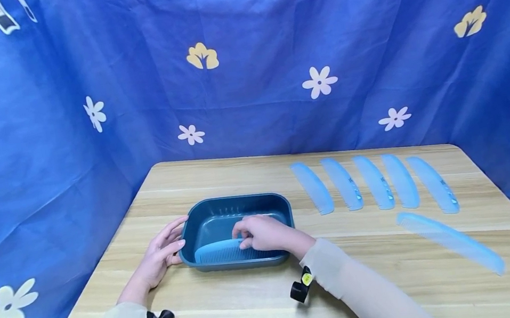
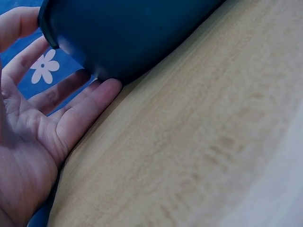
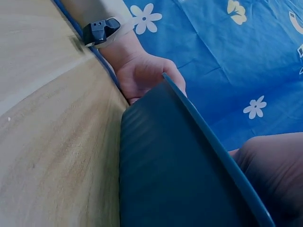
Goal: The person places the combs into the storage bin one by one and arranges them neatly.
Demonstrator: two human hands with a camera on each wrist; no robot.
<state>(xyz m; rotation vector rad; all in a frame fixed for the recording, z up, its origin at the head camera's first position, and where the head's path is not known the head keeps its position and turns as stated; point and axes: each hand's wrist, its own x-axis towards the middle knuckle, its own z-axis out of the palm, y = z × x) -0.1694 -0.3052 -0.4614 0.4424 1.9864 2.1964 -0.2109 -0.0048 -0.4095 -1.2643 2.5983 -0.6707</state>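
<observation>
A dark teal plastic basin [image 1: 203, 207] stands on the wooden table. My left hand [image 1: 157, 256] rests against its left end; in the left wrist view the loosely extended fingers [image 2: 90, 104] touch the outer wall and rim. Reaching over the near side, my right hand [image 1: 265, 233] pinches a blue comb [image 1: 219, 252] inside the basin. That comb lies lengthwise along the near wall, teeth facing down; its right part is hidden behind the hand. In the right wrist view the basin wall [image 3: 175, 165] hides the comb and my right fingertips.
Several translucent blue combs stand in a slanted row at the back right, the nearest to the basin being one comb [image 1: 313, 188]. Another comb [image 1: 452, 241] lies diagonally at the right front. A blue patterned cloth [image 1: 247, 101] hangs around the table [image 1: 236, 306].
</observation>
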